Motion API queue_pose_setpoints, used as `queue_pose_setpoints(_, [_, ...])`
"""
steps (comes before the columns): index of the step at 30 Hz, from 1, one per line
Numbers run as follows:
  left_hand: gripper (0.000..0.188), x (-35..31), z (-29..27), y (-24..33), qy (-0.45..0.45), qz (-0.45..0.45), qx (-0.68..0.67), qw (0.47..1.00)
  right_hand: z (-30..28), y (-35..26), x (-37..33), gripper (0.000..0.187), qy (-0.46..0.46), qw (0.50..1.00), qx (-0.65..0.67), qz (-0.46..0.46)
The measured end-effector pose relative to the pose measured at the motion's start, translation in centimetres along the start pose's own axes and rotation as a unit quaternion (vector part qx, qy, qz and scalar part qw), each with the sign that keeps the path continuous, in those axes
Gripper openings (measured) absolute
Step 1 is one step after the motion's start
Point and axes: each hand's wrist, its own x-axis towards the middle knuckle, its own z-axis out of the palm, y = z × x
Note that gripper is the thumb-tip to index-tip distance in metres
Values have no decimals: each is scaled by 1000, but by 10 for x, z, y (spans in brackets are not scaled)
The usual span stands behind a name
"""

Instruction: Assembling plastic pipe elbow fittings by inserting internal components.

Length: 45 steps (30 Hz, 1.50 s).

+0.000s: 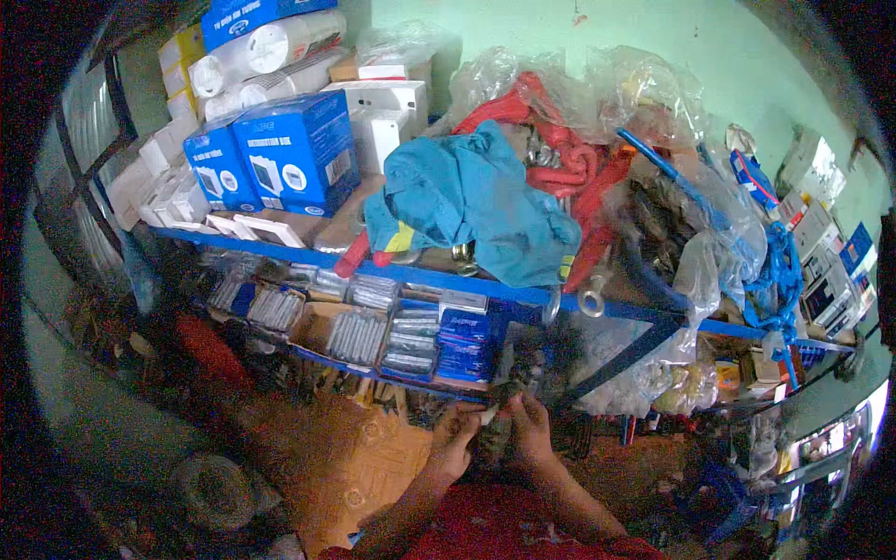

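Fingers of my left hand (453, 442) are pinched narrow on a small whitish piece (488, 414), which sits between them and my right hand (532, 433); the right fingertips bunch close beside it, but I cannot tell what they grip. Just ahead of my fingers stand stacked blue boxes (464, 343). Farther up, beyond those, a teal garment (471, 191) lies crumpled on a blue-edged shelf (425, 278). Orange patterned floor (373, 453) shows below, to their left.

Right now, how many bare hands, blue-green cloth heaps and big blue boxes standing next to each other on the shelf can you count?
Bare hands: 2
Blue-green cloth heap: 1
Big blue boxes: 2
Total: 5
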Motion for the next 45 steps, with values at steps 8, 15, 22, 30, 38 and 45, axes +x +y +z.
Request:
queue_pose_setpoints(8, [16,3,-5,-25,26,-192,-316,929,15,-28,-13,24,-69,944,-256,-194])
queue_pose_setpoints(15, [15,3,1,-7,6,-130,-184,974,8,2,7,22,47,995,-29,-88])
queue_pose_setpoints(22, [19,11,-6,2,21,-100,-168,981,11,-23,2,36,-5,985,171,11])
queue_pose_setpoints(30, [31,18,-6,-8,22,-106,-305,946,-9,0,8,42,-19,984,163,-67])
queue_pose_setpoints(38, [47,14,-4,14,-93,-75,16,993,8,-14,2,37,-41,935,-265,-234])
queue_pose_setpoints(45, [36,22,-13,24,-150,-109,179,966,-13,-9,4,24,-42,913,-295,-278])
